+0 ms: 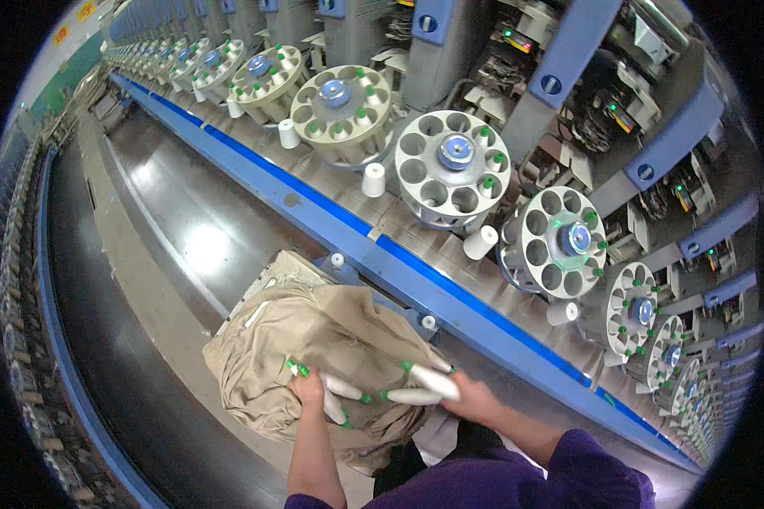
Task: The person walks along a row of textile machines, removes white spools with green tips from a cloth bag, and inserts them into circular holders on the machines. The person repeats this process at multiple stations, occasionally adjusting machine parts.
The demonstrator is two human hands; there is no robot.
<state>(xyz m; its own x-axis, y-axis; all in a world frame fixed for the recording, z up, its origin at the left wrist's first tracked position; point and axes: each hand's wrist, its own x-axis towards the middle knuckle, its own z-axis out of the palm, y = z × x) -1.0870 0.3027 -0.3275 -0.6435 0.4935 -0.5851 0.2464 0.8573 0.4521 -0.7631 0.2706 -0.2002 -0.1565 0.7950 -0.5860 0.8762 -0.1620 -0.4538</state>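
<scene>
My left hand (pixel 307 390) grips a bundle of white yarn bobbins with green tips (pixel 338 392) over a beige cloth bag (pixel 314 339). My right hand (pixel 471 397) holds two more white bobbins with green ends (pixel 424 383) just above the bag's right side. Both forearms come up from the lower edge, in purple sleeves. The nearest round magazine (pixel 454 165) on the machine has mostly empty pockets and sits up and to the right of my hands.
A long winding machine runs diagonally with a row of round magazines (pixel 344 110), a blue rail (pixel 416 271) along its front, and white pegs (pixel 373 180) on the shelf. A dark glossy floor aisle (pixel 170 254) lies left. Another machine row (pixel 17 280) edges the far left.
</scene>
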